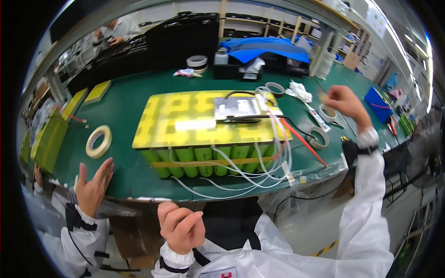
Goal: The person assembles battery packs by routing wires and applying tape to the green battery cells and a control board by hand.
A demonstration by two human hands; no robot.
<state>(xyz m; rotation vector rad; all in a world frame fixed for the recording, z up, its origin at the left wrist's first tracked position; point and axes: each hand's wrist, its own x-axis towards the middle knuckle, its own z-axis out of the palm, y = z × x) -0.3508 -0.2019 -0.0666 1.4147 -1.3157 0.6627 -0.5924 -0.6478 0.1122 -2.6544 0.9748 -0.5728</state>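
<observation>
A large battery pack (185,139) of green cylindrical cells, with a yellow sheet on top and an amber band around it, sits on the green bench. A silver circuit module (236,107) with black cables lies on it, and several white wires (250,183) loop down its front. My left hand (181,227) hovers before the bench edge, fingers curled, with nothing visible in them. To the right of the pack my right hand (345,104) is raised, fingertips pinched and blurred; a small pale thing may be between them. Below it lies a tape roll (328,112).
At left are a co-worker's open hand (92,190), a cream tape roll (98,142) and a green battery block (50,141). A grey tape roll (319,138) and a red cable (303,143) lie right of the pack. Black trays and blue sheeting (264,48) stand behind.
</observation>
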